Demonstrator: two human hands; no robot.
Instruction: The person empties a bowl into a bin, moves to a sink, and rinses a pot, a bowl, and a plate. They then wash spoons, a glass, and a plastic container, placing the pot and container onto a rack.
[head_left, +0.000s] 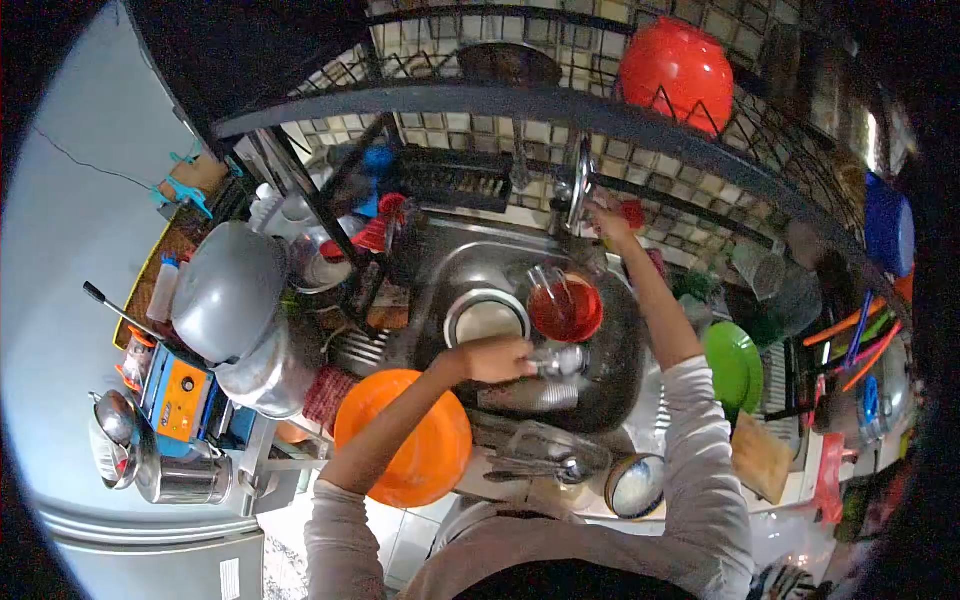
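Note:
My left hand point(495, 360) is closed on a clear glass point(558, 361) over the metal sink point(622, 385). Up at the faucet point(581, 185), my right hand point(607, 222) touches or holds the area beside the spout; its fingers are partly blurred. In the sink, a white-rimmed bowl point(487, 318) lies left of a red bowl point(566, 308) that has a clear glass point(549, 288) in it. Below my left hand is a pale ribbed item point(528, 397) too blurred to name.
An orange basin point(425, 440) stands at the sink's left front. A clear tray point(560, 446) and a bowl point(635, 486) lie on the front edge. Right of the sink is a green plate point(733, 367). A black rack point(480, 99) spans above. Pots point(229, 291) stand left.

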